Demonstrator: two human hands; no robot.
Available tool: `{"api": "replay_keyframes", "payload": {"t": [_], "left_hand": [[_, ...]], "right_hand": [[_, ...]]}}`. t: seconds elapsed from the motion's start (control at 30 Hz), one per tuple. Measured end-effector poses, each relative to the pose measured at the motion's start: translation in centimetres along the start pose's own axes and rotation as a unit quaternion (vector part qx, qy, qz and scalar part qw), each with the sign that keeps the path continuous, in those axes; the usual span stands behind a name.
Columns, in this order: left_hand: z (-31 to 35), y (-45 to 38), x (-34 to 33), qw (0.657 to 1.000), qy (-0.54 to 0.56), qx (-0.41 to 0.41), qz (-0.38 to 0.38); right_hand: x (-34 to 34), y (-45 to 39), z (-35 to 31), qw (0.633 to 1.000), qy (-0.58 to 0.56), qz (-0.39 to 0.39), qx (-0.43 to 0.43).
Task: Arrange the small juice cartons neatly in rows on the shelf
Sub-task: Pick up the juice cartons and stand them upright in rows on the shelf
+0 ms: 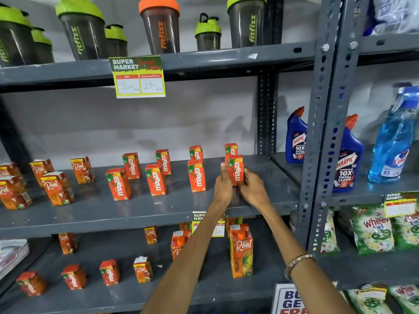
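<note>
On the grey middle shelf (95, 211) stand several small orange Maaza cartons in two loose rows, among them one at front left (118, 184), one at centre (155, 179) and one further right (196, 176). My left hand (223, 184) and my right hand (252, 189) both grip the rightmost front Maaza carton (235, 169), upright, just in front of another carton (230, 150) at the back. Small Real cartons (57, 188) stand at the shelf's left end.
A price tag (139, 75) hangs from the upper shelf, which carries shaker bottles (159, 26). The lower shelf holds scattered small cartons (110, 271) and a tall Real pineapple carton (241, 250). A steel upright (322, 141) and Harpic bottles (295, 137) stand to the right.
</note>
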State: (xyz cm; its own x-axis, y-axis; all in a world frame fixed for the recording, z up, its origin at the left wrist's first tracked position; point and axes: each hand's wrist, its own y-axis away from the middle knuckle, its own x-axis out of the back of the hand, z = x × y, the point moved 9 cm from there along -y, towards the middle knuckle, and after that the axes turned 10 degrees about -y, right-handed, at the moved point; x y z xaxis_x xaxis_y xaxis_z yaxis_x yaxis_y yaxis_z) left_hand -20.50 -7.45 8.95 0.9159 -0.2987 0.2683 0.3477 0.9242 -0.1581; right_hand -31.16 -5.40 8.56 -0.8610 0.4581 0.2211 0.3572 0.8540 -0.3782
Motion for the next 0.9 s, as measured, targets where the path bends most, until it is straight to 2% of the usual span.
{"api": "replay_keyframes", "payload": {"t": [0.3, 0.77, 0.9], "left_hand": [[-0.9, -0.2, 0.4, 0.999, 0.036, -0.036, 0.019], [-0.8, 0.3, 0.5, 0.999, 0.004, -0.014, 0.041], [-0.8, 1.2, 1.7, 0.995, 0.015, 0.001, 0.097]], "right_hand": [[0.5, 0.6, -0.4, 0.999, -0.024, 0.005, 0.026], [0.5, 0.6, 0.0, 1.0, 0.005, 0.022, -0.005], [0.7, 1.1, -0.2, 0.998, 0.002, 0.053, -0.022]]}}
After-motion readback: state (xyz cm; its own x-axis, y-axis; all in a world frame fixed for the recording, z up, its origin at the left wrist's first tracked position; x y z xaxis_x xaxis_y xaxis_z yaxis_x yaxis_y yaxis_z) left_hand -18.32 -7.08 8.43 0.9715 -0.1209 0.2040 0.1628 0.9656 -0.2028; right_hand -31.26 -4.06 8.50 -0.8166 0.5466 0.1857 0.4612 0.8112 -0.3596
